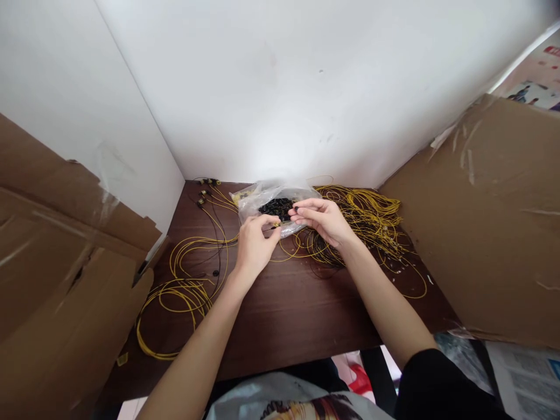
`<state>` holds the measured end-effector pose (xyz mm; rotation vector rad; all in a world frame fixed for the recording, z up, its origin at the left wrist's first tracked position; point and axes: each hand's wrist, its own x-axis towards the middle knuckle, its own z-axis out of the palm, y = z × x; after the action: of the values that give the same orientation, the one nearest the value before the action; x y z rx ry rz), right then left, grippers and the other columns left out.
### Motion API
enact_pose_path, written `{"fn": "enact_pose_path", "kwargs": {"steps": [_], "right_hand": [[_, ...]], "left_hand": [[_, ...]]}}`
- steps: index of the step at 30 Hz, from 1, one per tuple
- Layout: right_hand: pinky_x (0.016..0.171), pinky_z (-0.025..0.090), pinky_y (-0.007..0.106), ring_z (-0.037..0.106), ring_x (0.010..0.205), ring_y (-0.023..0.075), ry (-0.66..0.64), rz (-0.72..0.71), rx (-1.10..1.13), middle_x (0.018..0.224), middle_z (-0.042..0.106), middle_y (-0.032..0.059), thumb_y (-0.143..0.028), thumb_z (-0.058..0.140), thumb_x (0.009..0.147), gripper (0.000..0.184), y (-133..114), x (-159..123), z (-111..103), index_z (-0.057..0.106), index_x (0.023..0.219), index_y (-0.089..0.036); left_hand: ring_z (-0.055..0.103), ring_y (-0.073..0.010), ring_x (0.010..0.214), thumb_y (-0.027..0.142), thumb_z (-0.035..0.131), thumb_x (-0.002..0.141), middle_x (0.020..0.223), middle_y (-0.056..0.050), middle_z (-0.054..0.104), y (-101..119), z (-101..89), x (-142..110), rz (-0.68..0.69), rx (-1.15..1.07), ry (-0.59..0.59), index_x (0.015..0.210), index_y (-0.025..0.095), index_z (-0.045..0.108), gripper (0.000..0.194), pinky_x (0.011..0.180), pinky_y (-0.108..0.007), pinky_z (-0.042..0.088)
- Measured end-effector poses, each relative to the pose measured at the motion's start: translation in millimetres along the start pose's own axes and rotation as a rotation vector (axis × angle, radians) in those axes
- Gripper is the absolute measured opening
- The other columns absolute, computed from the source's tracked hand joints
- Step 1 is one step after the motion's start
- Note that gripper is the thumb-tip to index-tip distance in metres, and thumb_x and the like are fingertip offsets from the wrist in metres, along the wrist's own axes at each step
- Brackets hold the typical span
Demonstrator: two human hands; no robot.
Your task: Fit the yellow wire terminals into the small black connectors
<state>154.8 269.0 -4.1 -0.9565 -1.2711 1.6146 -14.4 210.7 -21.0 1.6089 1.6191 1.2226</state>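
Note:
Both my hands work at the far middle of a dark wooden table. My left hand is closed in a pinch on the end of a thin yellow wire, just in front of a clear plastic bag. The bag holds a heap of small black parts. My right hand pinches one small black part at the bag's opening, its fingertips close to those of the left. A tangled pile of yellow wires lies under and beyond my right wrist.
Loose coils of yellow wire spread over the table's left side, some ending in small connectors near the back wall. Cardboard sheets stand on the left and right. White walls close the back.

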Motion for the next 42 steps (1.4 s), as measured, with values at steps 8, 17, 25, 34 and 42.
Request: {"fn": "enact_pose_path", "kwargs": {"steps": [8,17,25,34,42], "right_hand": [[0.06,0.05,0.023,0.056,0.059,0.0078,0.053,0.047,0.22,0.066,0.064,-0.0019,-0.015,0.066,0.064,0.013,15,-18,-15,0.067,0.076,-0.019],[0.037,0.038,0.012,0.05,0.05,0.006,0.108,0.28,0.443,0.063,0.06,-0.0005,-0.007,0.058,0.061,0.016,26,-23,-13,0.064,0.071,-0.017],[0.064,0.055,0.011,0.065,0.065,0.0066,0.072,0.258,0.412,0.079,0.072,0.0048,-0.008,0.068,0.069,0.016,28,-24,-15,0.071,0.084,-0.012],[0.073,0.057,0.016,0.069,0.07,0.0096,0.084,0.168,0.401,0.074,0.073,0.0019,-0.01,0.079,0.059,0.021,25,-24,-19,0.072,0.079,-0.015],[0.068,0.053,0.02,0.065,0.07,0.009,0.065,-0.074,0.262,0.079,0.072,-0.0003,-0.02,0.082,0.059,0.022,22,-29,-12,0.072,0.078,-0.02]], "left_hand": [[0.068,-0.0188,0.082,0.026,0.067,0.073,0.086,-0.009,0.073,5,1.0,2,-0.151,-0.485,0.044,0.092,0.012,0.068,0.024,0.077,-0.031,0.053],[0.063,-0.0134,0.07,0.025,0.059,0.076,0.074,-0.003,0.069,12,-1.7,3,-0.195,-0.498,0.151,0.102,0.012,0.069,0.031,0.071,-0.025,0.05],[0.051,-0.0096,0.06,0.028,0.056,0.078,0.065,0.001,0.059,9,2.5,2,-0.149,-0.529,0.135,0.103,0.015,0.07,0.031,0.058,-0.022,0.04],[0.063,-0.0117,0.07,0.026,0.068,0.075,0.073,-0.002,0.07,16,7.4,-4,-0.146,-0.677,-0.116,0.099,0.016,0.054,0.029,0.069,-0.023,0.046],[0.069,-0.0165,0.081,0.025,0.07,0.075,0.08,-0.004,0.072,16,13.4,-7,-0.087,-0.588,-0.156,0.089,0.015,0.06,0.02,0.08,-0.028,0.051]]}}
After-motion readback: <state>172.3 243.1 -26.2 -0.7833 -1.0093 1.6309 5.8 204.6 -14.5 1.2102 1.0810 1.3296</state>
